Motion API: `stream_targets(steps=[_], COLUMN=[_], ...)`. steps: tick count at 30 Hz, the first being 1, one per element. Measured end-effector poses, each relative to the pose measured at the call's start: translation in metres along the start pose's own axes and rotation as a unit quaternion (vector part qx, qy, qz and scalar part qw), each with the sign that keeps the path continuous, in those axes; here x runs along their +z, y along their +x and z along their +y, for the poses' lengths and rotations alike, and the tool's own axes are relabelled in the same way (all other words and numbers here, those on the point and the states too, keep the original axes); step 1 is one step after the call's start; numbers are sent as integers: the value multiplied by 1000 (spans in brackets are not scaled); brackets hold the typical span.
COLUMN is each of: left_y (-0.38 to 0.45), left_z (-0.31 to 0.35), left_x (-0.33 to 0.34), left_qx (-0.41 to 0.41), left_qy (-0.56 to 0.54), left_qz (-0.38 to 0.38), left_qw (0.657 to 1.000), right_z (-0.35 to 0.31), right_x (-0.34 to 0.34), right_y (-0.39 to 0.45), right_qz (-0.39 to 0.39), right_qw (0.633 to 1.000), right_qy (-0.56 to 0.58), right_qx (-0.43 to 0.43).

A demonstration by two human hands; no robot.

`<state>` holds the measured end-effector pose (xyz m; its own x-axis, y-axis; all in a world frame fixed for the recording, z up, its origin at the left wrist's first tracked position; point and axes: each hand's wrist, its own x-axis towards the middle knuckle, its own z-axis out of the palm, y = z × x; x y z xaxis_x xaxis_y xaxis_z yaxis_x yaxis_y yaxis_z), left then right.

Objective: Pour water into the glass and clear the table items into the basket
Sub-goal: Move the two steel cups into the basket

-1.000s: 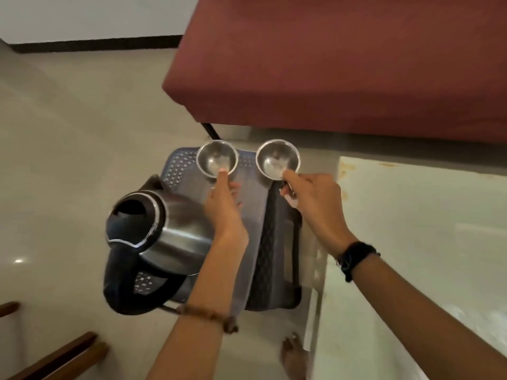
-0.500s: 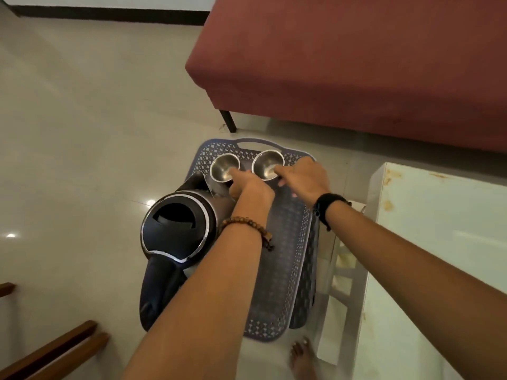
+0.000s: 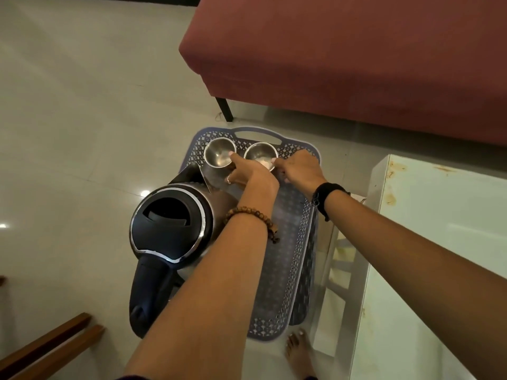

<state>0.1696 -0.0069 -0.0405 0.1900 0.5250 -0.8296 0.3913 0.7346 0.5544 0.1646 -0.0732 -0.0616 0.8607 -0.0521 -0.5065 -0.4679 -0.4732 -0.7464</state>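
Note:
Two steel glasses stand side by side at the far end of a blue-grey perforated basket (image 3: 288, 270) on the floor. My left hand (image 3: 251, 171) pinches the rim of the left glass (image 3: 218, 153), thumb inside it. My right hand (image 3: 300, 167) grips the rim of the right glass (image 3: 259, 154) in the same way. Both glasses look down inside the basket, though contact with its bottom is hidden. A steel electric kettle (image 3: 171, 231) with a black lid and handle sits at the basket's left side, under my left forearm.
A white table (image 3: 439, 256) with rust spots stands at the right, close to the basket. A maroon sofa (image 3: 343, 56) on dark legs fills the far side. Wooden slats (image 3: 49, 349) lie at the bottom left. A bare foot (image 3: 299, 355) rests beside the basket's near end.
Both hands have carried the two glasses down from above the basket to its far end. The view has shifted so the basket and kettle sit lower and more to the right.

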Motion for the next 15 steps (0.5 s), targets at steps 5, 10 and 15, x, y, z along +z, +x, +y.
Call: stream_targets(steps=[5,10,15], left_y=[-27,-96,-142], left_z=[-21,-102,-224], left_x=[-12,-69,-138], left_qx=[143,364,342], left_qy=[73,206,410], left_qz=[-68,-275,-410], left_qw=[985,866,740], right_z=[3,55,175], right_x=[-20,-67,-132], right_y=[-30,-102,-184], right_qz=[63,194,251], right_qw=[994,967,959], right_qy=[-19,96,130], right_qx=[-89,-132,2])
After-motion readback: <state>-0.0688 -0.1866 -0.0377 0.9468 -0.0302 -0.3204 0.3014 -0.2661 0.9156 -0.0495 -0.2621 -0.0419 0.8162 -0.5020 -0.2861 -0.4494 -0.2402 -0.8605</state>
